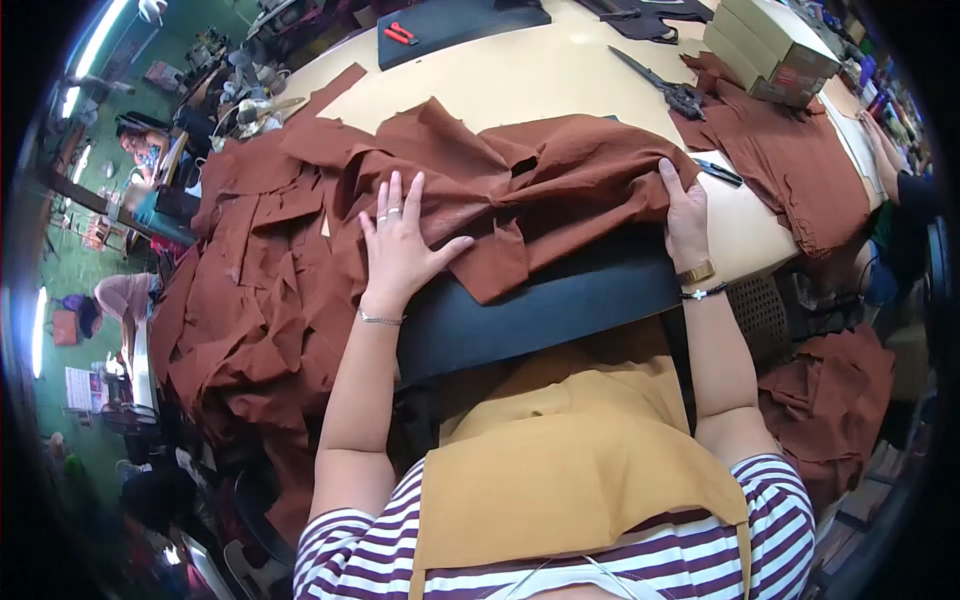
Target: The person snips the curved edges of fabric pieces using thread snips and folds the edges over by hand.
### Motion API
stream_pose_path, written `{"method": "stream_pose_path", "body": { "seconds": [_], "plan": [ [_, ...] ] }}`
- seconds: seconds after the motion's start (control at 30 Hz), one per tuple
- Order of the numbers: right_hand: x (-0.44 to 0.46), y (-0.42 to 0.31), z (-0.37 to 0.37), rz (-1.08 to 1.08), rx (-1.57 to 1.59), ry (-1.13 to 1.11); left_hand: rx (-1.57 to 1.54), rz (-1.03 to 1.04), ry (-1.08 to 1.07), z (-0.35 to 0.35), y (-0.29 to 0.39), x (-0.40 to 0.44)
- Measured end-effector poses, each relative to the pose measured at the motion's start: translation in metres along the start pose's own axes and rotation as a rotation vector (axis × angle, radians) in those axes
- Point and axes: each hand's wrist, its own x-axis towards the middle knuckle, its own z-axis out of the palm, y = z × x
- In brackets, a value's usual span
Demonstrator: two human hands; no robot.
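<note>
A wide piece of rust-brown fabric (580,165) lies bunched and creased across the table in front of me. My left hand (405,235) rests on it palm down, with its fingers spread. At the fabric's right end, my right hand (685,210) grips the edge, thumb on top and the other fingers mostly hidden. Beneath the cloth, near my body, is a dark board (530,325) along the table edge. To the left of my left hand, a large heap of the same brown fabric (255,290) hangs over the side.
Scissors (665,85) and a cardboard box (770,50) lie at the back right, beside more stacked brown fabric (790,165). A pen (720,173) is near my right hand. A red cutter (400,33) sits on a black mat (465,30). Other people sit at both sides.
</note>
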Motion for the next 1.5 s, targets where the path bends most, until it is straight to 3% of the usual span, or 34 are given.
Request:
{"method": "stream_pose_path", "body": {
  "seconds": [0.1,0.17,0.23,0.3,0.47,0.57,0.63,0.73,0.8,0.87,0.9,0.97,1.03,1.07,1.13,1.17,1.2,1.23,1.3,1.37,1.4,1.43,1.5],
  "plan": [
    [0.003,0.001,-0.002,0.054,0.028,0.047,0.038,-0.096,-0.137,-0.001,-0.023,0.007],
    [0.003,-0.001,0.0,0.071,0.073,0.04,0.042,-0.035,-0.009,-0.001,-0.036,0.014],
    [0.005,0.005,-0.003,0.053,0.073,0.051,0.036,0.007,-0.031,-0.007,-0.054,0.024],
    [0.007,0.006,-0.007,0.071,0.08,0.059,0.136,0.126,0.138,-0.016,-0.077,0.029],
    [0.009,0.009,-0.007,0.057,0.02,0.075,0.329,-0.015,0.255,-0.103,-0.135,0.042],
    [0.003,0.014,0.004,0.035,-0.032,0.036,0.412,0.044,0.232,-0.143,-0.156,0.043],
    [0.004,0.019,0.006,-0.005,-0.108,0.001,0.51,0.194,0.187,-0.153,-0.181,0.041],
    [0.006,0.008,0.004,0.085,0.08,0.064,0.546,0.093,0.087,-0.163,-0.227,0.023],
    [0.007,0.006,0.0,0.145,0.163,0.059,0.789,-0.341,-0.062,-0.168,-0.263,0.008],
    [0.006,0.009,0.003,0.106,0.137,0.064,0.833,-0.714,-0.243,-0.159,-0.37,-0.009],
    [0.007,0.009,0.005,0.083,0.12,0.063,0.919,-0.859,-0.452,-0.168,-0.331,-0.001],
    [0.006,0.009,0.007,0.022,0.059,0.04,0.965,-0.651,-0.437,-0.167,-0.236,0.013],
    [0.003,0.008,0.012,-0.036,-0.018,-0.049,0.566,-0.436,-0.313,-0.156,-0.175,0.038],
    [-0.002,0.005,0.016,-0.066,-0.069,-0.124,0.277,-0.175,-0.172,-0.132,-0.176,0.051],
    [-0.021,-0.012,0.034,-0.052,-0.224,-0.307,-0.323,0.166,-0.076,-0.124,-0.067,0.068],
    [-0.037,-0.032,0.051,0.001,-0.329,-0.413,-0.39,0.287,-0.101,-0.122,-0.022,0.071],
    [-0.044,-0.048,0.061,-0.293,-0.668,-0.624,-0.522,0.47,-0.188,-0.124,0.018,0.069],
    [-0.058,-0.084,0.081,-0.256,-0.749,-0.832,-0.628,0.644,-0.231,-0.123,0.05,0.07],
    [-0.069,-0.124,0.097,-0.187,-0.814,-1.14,-0.824,0.708,-0.463,-0.121,0.099,0.064],
    [-0.072,-0.169,0.104,-0.325,-0.925,-1.15,-0.939,0.739,-0.651,-0.117,0.117,0.067],
    [-0.071,-0.184,0.102,-0.229,-0.916,-1.089,-0.953,0.734,-0.724,-0.118,0.119,0.068],
    [-0.07,-0.197,0.096,-0.133,-0.901,-1.022,-0.887,0.693,-0.755,-0.122,0.116,0.07],
    [-0.058,-0.215,0.083,-0.191,-1.028,-0.956,-0.774,0.673,-0.649,-0.117,0.099,0.079]
  ]
}}
